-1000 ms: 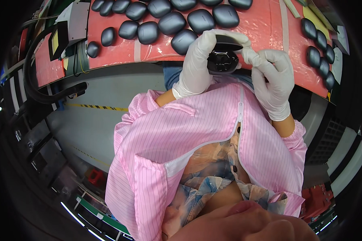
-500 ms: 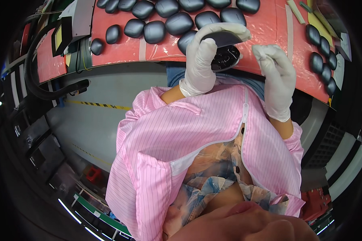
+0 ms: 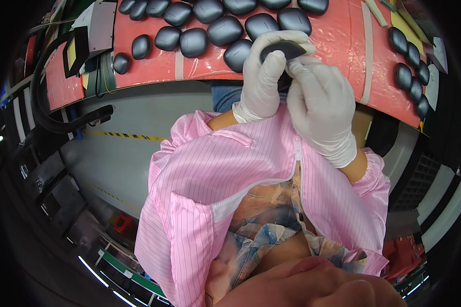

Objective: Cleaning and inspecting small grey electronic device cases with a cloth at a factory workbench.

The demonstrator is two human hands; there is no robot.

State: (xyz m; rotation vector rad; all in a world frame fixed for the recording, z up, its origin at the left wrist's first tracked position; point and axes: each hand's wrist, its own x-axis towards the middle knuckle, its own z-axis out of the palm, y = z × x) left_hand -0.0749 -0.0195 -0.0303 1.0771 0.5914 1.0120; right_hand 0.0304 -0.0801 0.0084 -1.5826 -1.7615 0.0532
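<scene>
Earbud charging case (image 3: 286, 49), dark and smooth, sits in the head view between the two gloved hands, held up in front of the wearer's chest at the near edge of the desk (image 3: 338, 43). Its lid is raised, showing as a dark curved shell, while only a sliver of the black lower part appears beneath it; the interior is hidden. The left hand (image 3: 261, 77) is clamped on the case, thumb on the near side and fingers curling over the far side. The right hand (image 3: 320, 97) is close against the left, its fingers bunched at the opening side of the case; whether they pinch anything cannot be told, since the back of the hand covers them. Both hands wear thin white gloves, and the cuffs of a pink striped jacket (image 3: 230, 158) end behind the wrists. Beyond the hands and to their left, rows of similar grey cases (image 3: 224, 30) lie closed on the red desk covering, the nearest partly covered by the left hand's fingers. Well to the right of the right hand, a smaller cluster of dark cases (image 3: 402, 77) lies near the desk's end. Far to the left of the left hand are a black-framed box (image 3: 78, 51) and a black flexible hose (image 3: 40, 105), bending toward the grey floor (image 3: 143, 110).
</scene>
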